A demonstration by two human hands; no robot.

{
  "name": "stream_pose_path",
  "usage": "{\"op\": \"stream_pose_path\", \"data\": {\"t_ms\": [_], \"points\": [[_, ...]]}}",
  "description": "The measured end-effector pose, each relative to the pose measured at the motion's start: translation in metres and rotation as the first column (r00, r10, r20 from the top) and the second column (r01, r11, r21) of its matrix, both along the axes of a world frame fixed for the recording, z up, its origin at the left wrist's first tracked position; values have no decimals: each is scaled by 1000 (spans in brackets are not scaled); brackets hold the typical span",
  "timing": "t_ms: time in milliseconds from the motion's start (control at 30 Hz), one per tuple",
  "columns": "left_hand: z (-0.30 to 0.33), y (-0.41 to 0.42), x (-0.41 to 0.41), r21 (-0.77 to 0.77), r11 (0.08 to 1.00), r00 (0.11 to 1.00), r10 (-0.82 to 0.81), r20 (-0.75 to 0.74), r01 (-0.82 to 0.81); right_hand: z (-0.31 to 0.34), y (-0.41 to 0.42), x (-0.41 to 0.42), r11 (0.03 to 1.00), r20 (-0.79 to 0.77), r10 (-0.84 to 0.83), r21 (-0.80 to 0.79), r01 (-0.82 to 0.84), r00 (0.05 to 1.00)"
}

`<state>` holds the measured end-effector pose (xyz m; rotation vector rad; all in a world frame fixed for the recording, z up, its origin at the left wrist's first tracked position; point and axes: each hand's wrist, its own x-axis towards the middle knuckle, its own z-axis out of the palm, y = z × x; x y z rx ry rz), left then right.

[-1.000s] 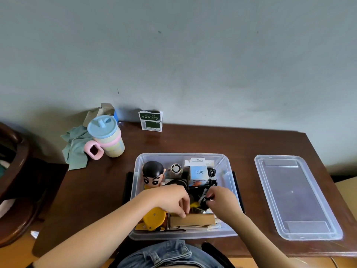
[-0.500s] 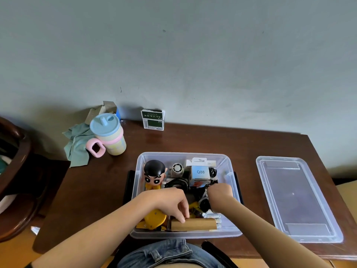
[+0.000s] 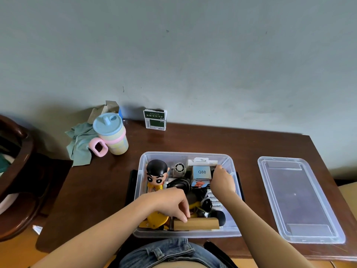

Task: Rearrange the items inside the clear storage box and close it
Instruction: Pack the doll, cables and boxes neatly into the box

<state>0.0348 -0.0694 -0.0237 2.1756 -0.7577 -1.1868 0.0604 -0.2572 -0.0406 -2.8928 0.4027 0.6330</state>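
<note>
The clear storage box [image 3: 185, 154] stands open in the middle of the brown table, full of small items. Its clear lid [image 3: 298, 198] lies flat to the right. My left hand [image 3: 170, 202] reaches into the near side, with curled fingers gripping the left end of a wooden block [image 3: 200, 223]. My right hand [image 3: 222, 180] is at the back right of the box, beside a blue Q88 carton [image 3: 201, 172]; its fingers are hidden. Also inside are a black-haired toy figure [image 3: 156, 174], a small white fan [image 3: 179, 168], a yellow gadget [image 3: 156, 219] and batteries [image 3: 213, 199].
A pastel sippy cup [image 3: 113, 135] with a pink handle and a green cloth [image 3: 80, 148] sit at the table's back left. A small green-and-white carton [image 3: 155, 119] stands against the wall. A dark wooden chair [image 3: 17, 171] is at the left.
My right hand has moved from the middle of the box to its back right corner beside the Q88 carton. The wooden block now stands along the near wall under my left hand.
</note>
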Motion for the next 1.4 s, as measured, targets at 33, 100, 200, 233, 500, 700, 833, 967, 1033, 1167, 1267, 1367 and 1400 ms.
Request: {"op": "stream_pose_path", "data": {"t_ms": [33, 100, 200, 233, 500, 700, 833, 967, 1033, 1167, 1267, 1367, 1400], "points": [[-1, 1, -1, 0, 1000, 1000, 6, 8, -6, 1, -1, -1, 1000, -1, -2, 8, 2, 1000], [-2, 4, -1, 2, 1000, 1000, 10, 27, -11, 5, -5, -4, 1000, 5, 20, 6, -20, 1000], [-4, 8, -1, -5, 1000, 999, 19, 28, -19, 22, -15, -13, 995, 51, 92, -43, -90, 994], [-4, 8, -1, -6, 1000, 1000, 22, 21, -22, 28, -19, -17, 993, 80, 110, -46, -107, 991], [-11, 12, -6, -59, 990, 980, 139, 142, -131, 34, -13, -34, 844, -33, 114, 531, -79, 993], [-15, 14, -4, -105, 903, 833, 426, 353, -417, -3, 15, -31, 816, -64, 20, 578, 21, 998], [-17, 13, 4, -16, 900, 825, 407, 392, -436, -14, 24, -29, 862, -63, 38, 507, -1, 997], [-19, 5, 7, 77, 916, 817, 309, 487, -393, -22, 32, -31, 830, -146, -38, 546, 113, 989], [-21, 0, 8, 105, 911, 796, 286, 534, -398, -23, 32, -30, 799, -202, -72, 574, 178, 977], [-23, -5, 10, 130, 910, 783, 258, 566, -394, -25, 33, -29, 900, -217, 71, 434, 31, 974], [-21, 1, 14, 126, 938, 814, 207, 543, -322, -27, 37, -29, 958, -224, 183, 257, -123, 957], [-17, 11, 16, 209, 969, 900, 30, 436, -133, -28, 38, -30, 970, -240, 218, 159, -183, 946], [-15, 16, 17, 241, 966, 924, -6, 382, -93, -29, 37, -30, 974, -241, 207, 144, -176, 948]]}}
